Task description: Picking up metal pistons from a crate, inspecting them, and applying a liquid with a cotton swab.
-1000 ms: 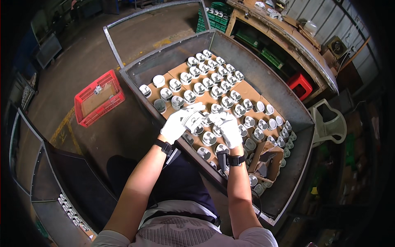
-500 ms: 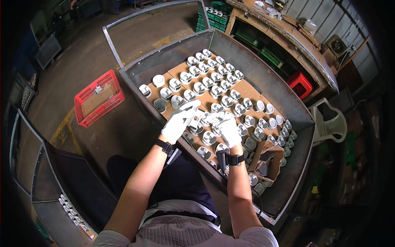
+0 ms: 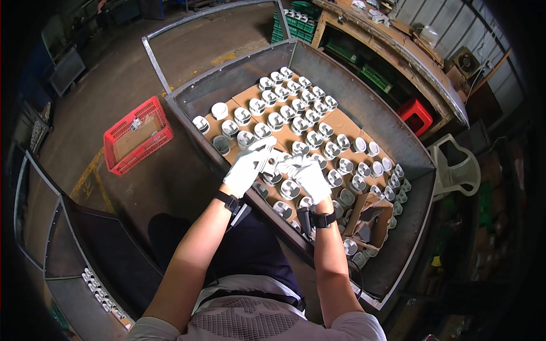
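Note:
My left hand (image 3: 248, 169), in a white glove, is closed around a metal piston (image 3: 272, 161) and holds it over the near part of a metal cart (image 3: 199, 149). Beside it my right hand (image 3: 313, 181), gloved too, has its fingers pinched together at the piston's right side. What those fingers grip, if anything, is too small to make out. Below and around both hands, many silvery pistons (image 3: 274, 121) stand in rows on brown cardboard (image 3: 340, 124) in the cart. A white-topped piston (image 3: 219, 111) stands near the cart's left wall.
An open cardboard box (image 3: 354, 219) with dark pieces in it sits among the pistons at right. A red crate (image 3: 168, 132) rests on the floor at left. Beyond the cart are a workbench (image 3: 392, 48), a red stool (image 3: 415, 116) and a pale plastic chair (image 3: 463, 170).
My right hand has shifted slightly left and down beside the piston. My left hand keeps its hold, almost unmoved.

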The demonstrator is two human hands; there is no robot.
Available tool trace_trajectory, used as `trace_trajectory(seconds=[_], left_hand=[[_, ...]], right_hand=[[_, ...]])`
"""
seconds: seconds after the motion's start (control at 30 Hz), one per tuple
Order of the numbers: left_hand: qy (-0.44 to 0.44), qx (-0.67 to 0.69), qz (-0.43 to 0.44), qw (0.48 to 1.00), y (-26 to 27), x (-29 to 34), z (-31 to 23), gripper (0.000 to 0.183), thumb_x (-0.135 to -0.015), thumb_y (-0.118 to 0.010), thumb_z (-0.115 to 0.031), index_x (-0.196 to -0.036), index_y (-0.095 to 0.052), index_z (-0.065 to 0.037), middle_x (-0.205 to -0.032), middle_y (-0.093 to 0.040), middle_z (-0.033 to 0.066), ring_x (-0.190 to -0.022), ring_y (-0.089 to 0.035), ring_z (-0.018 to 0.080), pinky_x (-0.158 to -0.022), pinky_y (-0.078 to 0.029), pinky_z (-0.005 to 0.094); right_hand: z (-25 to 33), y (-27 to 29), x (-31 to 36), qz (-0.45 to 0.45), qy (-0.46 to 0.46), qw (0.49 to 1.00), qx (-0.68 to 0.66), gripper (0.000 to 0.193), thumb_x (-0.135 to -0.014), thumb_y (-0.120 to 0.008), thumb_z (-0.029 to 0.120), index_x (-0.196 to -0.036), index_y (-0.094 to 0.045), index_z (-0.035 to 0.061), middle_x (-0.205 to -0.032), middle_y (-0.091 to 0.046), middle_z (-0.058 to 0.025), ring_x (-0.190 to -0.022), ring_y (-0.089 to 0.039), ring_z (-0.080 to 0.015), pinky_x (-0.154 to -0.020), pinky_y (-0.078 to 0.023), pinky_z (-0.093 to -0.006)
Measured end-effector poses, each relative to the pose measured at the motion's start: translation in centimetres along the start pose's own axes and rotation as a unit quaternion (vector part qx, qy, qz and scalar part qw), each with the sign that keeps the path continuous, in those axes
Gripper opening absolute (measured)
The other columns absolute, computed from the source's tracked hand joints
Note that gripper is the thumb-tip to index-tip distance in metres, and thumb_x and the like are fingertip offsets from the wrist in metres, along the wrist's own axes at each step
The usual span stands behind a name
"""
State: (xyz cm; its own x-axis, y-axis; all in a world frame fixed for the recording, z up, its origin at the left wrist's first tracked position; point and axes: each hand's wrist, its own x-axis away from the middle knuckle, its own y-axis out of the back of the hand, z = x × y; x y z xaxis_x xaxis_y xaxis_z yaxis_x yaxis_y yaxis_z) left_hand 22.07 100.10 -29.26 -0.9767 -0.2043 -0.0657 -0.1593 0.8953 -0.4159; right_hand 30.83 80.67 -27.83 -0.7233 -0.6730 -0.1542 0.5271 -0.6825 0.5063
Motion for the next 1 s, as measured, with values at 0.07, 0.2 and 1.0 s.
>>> trace_trajectory(seconds=[0.07, 0.2, 1.0], left_hand=[[-0.021, -0.004, 0.015, 1.000, 0.3, 0.0, 0.2, 0.039, -0.097, -0.048, -0.003, -0.135, -0.055, 0.004, -0.133, -0.061, 0.0098, -0.118, -0.057, 0.0154, -0.100, -0.045, 0.0284], [-0.037, -0.031, 0.022, 0.999, -0.2, 0.0, -0.1, 0.041, -0.097, -0.048, -0.003, -0.137, -0.053, 0.004, -0.133, -0.061, 0.0102, -0.118, -0.057, 0.0157, -0.100, -0.046, 0.0286], [0.081, 0.125, 0.025, 0.988, 1.5, -1.2, 0.6, 0.024, -0.095, -0.061, -0.015, -0.119, -0.062, -0.009, -0.110, -0.069, 0.0096, -0.093, -0.071, 0.0244, -0.062, -0.056, 0.0266]], right_hand=[[0.1, -0.1, 0.0, -0.007, -0.002, 1.000, 0.000, 0.018, -0.087, -0.066, 0.004, -0.103, -0.073, 0.0008, -0.099, -0.072, -0.0097, -0.091, -0.067, -0.0207, -0.082, -0.053, -0.0310], [1.3, 0.2, -0.2, -0.053, -0.015, 0.998, 0.035, 0.019, -0.086, -0.070, 0.006, -0.104, -0.072, 0.0013, -0.100, -0.072, -0.0096, -0.091, -0.067, -0.0211, -0.083, -0.053, -0.0323], [1.3, -0.1, -0.3, -0.075, -0.059, 0.979, -0.178, 0.029, -0.097, -0.062, 0.018, -0.121, -0.069, 0.0030, -0.101, -0.070, -0.0044, -0.087, -0.062, -0.0111, -0.080, -0.051, -0.0272]])
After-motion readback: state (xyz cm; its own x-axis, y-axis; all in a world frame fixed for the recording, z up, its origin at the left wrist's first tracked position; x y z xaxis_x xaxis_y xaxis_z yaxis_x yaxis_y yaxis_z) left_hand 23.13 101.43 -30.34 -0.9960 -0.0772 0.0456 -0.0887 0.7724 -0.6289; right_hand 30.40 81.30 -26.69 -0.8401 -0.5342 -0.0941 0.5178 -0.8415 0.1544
